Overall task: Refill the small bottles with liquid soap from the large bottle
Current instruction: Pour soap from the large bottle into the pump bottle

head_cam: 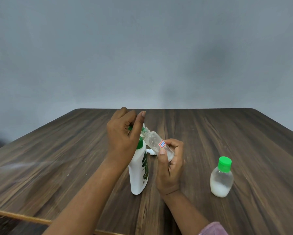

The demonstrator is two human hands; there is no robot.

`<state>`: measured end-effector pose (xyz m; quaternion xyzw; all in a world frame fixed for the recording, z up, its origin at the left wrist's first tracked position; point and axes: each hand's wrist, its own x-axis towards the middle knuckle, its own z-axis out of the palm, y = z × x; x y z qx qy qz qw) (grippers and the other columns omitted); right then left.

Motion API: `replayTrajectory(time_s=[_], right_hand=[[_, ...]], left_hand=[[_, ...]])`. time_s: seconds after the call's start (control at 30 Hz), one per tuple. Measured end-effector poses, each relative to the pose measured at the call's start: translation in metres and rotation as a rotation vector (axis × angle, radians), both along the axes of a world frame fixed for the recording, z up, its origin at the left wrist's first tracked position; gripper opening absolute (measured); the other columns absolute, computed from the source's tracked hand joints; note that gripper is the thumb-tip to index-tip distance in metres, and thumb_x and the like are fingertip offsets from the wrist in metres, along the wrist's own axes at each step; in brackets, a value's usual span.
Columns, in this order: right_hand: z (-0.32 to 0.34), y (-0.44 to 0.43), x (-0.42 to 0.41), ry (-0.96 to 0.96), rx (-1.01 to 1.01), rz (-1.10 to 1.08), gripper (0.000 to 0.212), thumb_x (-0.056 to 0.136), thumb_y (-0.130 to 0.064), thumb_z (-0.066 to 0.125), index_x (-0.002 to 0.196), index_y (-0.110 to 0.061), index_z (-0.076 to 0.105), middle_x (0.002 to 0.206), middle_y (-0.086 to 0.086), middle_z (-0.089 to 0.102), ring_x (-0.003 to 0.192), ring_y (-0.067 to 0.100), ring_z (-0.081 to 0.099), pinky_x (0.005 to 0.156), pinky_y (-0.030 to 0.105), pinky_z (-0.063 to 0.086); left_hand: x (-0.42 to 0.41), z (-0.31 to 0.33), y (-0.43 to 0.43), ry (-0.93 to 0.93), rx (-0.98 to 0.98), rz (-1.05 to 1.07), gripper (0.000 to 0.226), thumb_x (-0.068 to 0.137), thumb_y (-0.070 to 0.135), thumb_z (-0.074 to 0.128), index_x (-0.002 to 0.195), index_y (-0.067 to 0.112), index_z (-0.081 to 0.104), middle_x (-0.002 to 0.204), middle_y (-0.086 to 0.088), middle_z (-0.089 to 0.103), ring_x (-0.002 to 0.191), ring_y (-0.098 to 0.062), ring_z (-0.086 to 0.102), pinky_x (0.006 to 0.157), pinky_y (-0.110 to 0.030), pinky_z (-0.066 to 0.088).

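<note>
The large white soap bottle [139, 173] with a green pump stands upright on the wooden table [227, 133]. My left hand [123, 138] is over its pump head, fingers curled on the green top, thumb sticking up. My right hand [170, 165] grips a small clear bottle [153, 141], uncapped and tilted, its open mouth held at the pump's nozzle. A red-bordered sticker shows on its side and a little white liquid lies at its base. A second small bottle [221, 178] with a green cap stands to the right, partly filled with white soap.
A small white object [150, 152], partly hidden, lies on the table behind the large bottle. A grey wall rises beyond the table's far edge. The table's near left edge runs diagonally at the lower left.
</note>
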<state>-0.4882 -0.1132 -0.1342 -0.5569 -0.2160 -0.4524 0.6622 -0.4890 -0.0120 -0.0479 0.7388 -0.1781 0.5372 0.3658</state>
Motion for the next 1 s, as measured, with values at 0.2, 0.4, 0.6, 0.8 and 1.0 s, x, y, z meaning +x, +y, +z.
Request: replayTrajectory(time_s=[0.2, 0.4, 0.6, 0.8, 1.0], right_hand=[[0.0, -0.001, 0.0, 0.006, 0.014, -0.018, 0.019, 0.085, -0.029, 0.045, 0.094, -0.013, 0.049, 0.087, -0.028, 0.056, 0.073, -0.004, 0.057, 0.058, 0.01, 0.043], [0.001, 0.0, -0.001, 0.001, -0.011, -0.01, 0.019, 0.086, -0.028, 0.044, 0.097, -0.013, 0.049, 0.09, -0.03, 0.055, 0.075, -0.004, 0.057, 0.057, 0.013, 0.045], [0.001, -0.001, -0.001, -0.002, 0.004, -0.007, 0.02, 0.086, -0.027, 0.044, 0.098, -0.011, 0.048, 0.091, -0.029, 0.055, 0.075, -0.005, 0.057, 0.059, 0.01, 0.044], [0.0, -0.001, -0.001, 0.009, 0.02, -0.007, 0.021, 0.085, -0.028, 0.045, 0.095, -0.01, 0.049, 0.088, -0.028, 0.055, 0.074, -0.005, 0.057, 0.06, 0.008, 0.043], [0.003, 0.0, -0.005, -0.014, -0.005, 0.001, 0.021, 0.085, -0.024, 0.044, 0.097, -0.006, 0.047, 0.093, -0.031, 0.055, 0.076, -0.009, 0.056, 0.06, 0.004, 0.042]], left_hand=[[-0.002, -0.015, 0.0, -0.041, -0.025, 0.054, 0.04, 0.091, 0.023, 0.056, 0.058, 0.02, 0.034, 0.06, 0.016, 0.028, 0.056, -0.006, 0.031, 0.056, -0.016, 0.022], [-0.003, -0.003, -0.001, -0.036, -0.021, 0.036, 0.041, 0.093, 0.026, 0.053, 0.057, 0.02, 0.034, 0.057, 0.011, 0.028, 0.055, -0.01, 0.031, 0.055, -0.021, 0.023], [-0.003, -0.001, -0.003, -0.044, 0.013, 0.024, 0.041, 0.094, 0.023, 0.053, 0.056, 0.019, 0.035, 0.057, 0.012, 0.028, 0.056, -0.008, 0.031, 0.056, -0.018, 0.022], [-0.003, -0.021, -0.003, -0.046, -0.006, 0.151, 0.042, 0.093, 0.027, 0.051, 0.056, 0.013, 0.039, 0.062, 0.015, 0.028, 0.06, -0.003, 0.033, 0.063, -0.023, 0.027], [-0.004, -0.007, -0.004, -0.028, 0.02, 0.134, 0.04, 0.093, 0.032, 0.048, 0.058, 0.02, 0.035, 0.058, 0.012, 0.03, 0.059, -0.005, 0.034, 0.063, -0.022, 0.026]])
